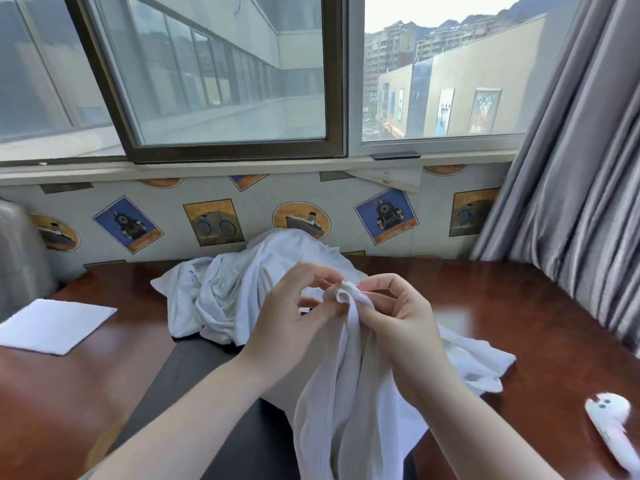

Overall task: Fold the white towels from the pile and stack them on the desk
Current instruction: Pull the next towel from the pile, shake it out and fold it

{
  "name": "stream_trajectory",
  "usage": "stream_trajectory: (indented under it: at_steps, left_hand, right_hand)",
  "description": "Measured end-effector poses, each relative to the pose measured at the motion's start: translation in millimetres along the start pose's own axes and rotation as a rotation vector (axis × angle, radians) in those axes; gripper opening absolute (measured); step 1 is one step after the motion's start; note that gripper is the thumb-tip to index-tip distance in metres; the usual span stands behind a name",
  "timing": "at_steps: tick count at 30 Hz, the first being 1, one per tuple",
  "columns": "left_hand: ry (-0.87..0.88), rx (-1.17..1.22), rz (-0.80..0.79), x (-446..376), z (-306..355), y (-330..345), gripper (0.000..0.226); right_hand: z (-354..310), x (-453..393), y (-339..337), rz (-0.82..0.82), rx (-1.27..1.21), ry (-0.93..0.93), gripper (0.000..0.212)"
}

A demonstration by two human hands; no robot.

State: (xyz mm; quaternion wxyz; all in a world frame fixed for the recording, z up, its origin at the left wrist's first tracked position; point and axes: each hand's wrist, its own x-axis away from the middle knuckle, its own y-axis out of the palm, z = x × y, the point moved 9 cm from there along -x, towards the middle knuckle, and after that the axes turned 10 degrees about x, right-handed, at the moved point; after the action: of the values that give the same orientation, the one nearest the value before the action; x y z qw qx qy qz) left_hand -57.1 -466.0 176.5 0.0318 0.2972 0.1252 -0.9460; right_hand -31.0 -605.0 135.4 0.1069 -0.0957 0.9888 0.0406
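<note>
A white towel (341,386) hangs bunched from my two hands above the desk (512,306). My left hand (291,313) pinches its top corner from the left, and my right hand (398,317) pinches the same corner from the right. Behind my hands lies a crumpled pile of white towels (228,292) against the wall. One folded white towel (55,323) lies flat on the desk at the far left.
The desk is glossy red-brown wood with a dark inset pad (194,375) in the middle. A small white ghost-shaped object (609,417) lies at the right front. Grey curtains (571,168) hang at the right, and a window sill runs above the patterned wall.
</note>
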Motion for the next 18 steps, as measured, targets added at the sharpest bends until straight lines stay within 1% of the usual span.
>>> stream_trajectory:
  at_steps: [3, 7, 10, 13, 16, 18]
  left_hand:
    - [-0.038, 0.056, 0.053, 2, -7, 3, 0.023]
    - [0.004, -0.001, 0.003, 2, -1, 10, 0.014]
    - [0.036, 0.005, 0.014, 6, 1, 10, 0.009]
    - [-0.026, 0.091, -0.031, 2, -10, 8, 0.011]
    - [-0.158, 0.263, -0.075, -3, -26, 0, 0.021]
    - [-0.161, 0.279, -0.085, -8, -29, -9, 0.023]
  right_hand:
    - [2, -2, -2, -0.062, -0.015, 0.007, 0.012]
    - [4, -10, -6, -0.075, 0.027, 0.027, 0.018]
    - [4, -9, -10, -0.058, 0.017, 0.02, 0.02]
    - [1, -10, -15, -0.039, -0.065, 0.005, 0.017]
    - [5, -13, -21, 0.016, -0.166, 0.013, 0.017]
    - [7, -15, -18, 0.024, -0.182, 0.011, 0.017]
